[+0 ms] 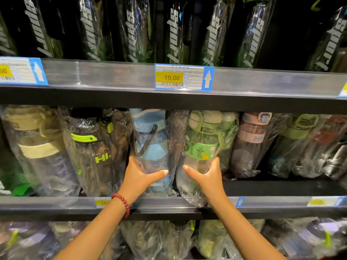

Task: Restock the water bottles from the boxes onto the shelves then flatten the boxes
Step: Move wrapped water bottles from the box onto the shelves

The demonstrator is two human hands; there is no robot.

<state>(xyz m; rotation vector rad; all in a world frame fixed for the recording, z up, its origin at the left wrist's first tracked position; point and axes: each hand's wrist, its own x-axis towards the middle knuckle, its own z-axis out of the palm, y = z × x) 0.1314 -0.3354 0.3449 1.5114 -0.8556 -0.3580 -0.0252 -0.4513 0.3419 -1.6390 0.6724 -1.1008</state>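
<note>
On the middle shelf [281, 186] stands a row of water bottles in clear plastic bags. My left hand [139, 176] grips the lower part of a blue bottle [150, 139], thumb across its front. My right hand [205, 178] grips the lower part of a green bottle [205, 141] right beside it. Both bottles stand upright, their bases near the shelf's front edge, and the green one's bag hangs over the rail. A red bead bracelet is on my left wrist. No boxes are in view.
A black bottle marked "Hi." [95, 147] and a beige one [39, 145] stand to the left; pink, green and red bottles [251, 139] to the right. Tall black sport bottles [178, 29] fill the upper shelf above a 19.00 price tag [183, 76]. More bagged bottles [159, 239] sit below.
</note>
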